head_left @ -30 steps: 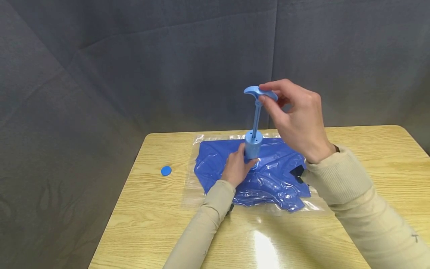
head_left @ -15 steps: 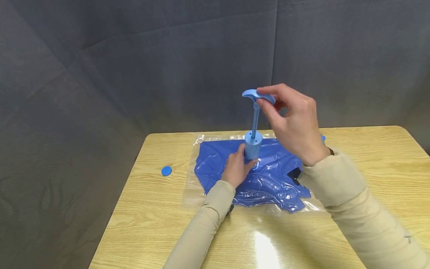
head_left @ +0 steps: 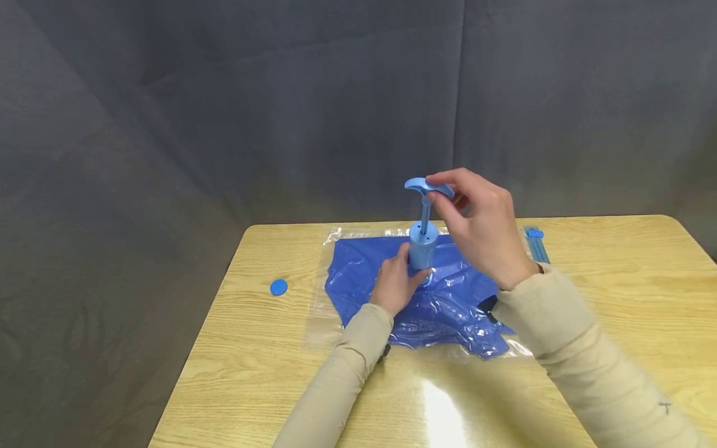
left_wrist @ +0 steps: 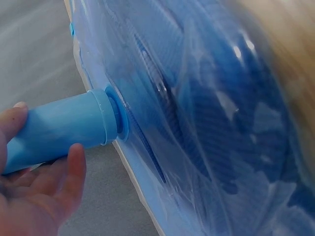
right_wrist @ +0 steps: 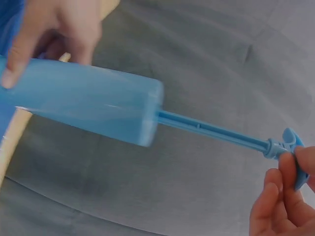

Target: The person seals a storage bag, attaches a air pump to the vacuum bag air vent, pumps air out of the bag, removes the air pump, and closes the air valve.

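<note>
**Two hands engaged on a hand pump seated on a vacuum bag**

Fingers of the right hand (head_left: 482,233) are curled round the T-handle (head_left: 428,186), pinching it, with the rod part-extended above the barrel. Fingers and thumb of the left hand (head_left: 394,283) are wrapped round the pump barrel (head_left: 422,247), which is held upright with its base seated on the clear vacuum bag (head_left: 330,311). Blue cloth (head_left: 358,274) is enclosed in the bag, laid flat on the wooden table (head_left: 616,280). Well apart, at the left, a blue cap (head_left: 278,287) is noted.
</note>
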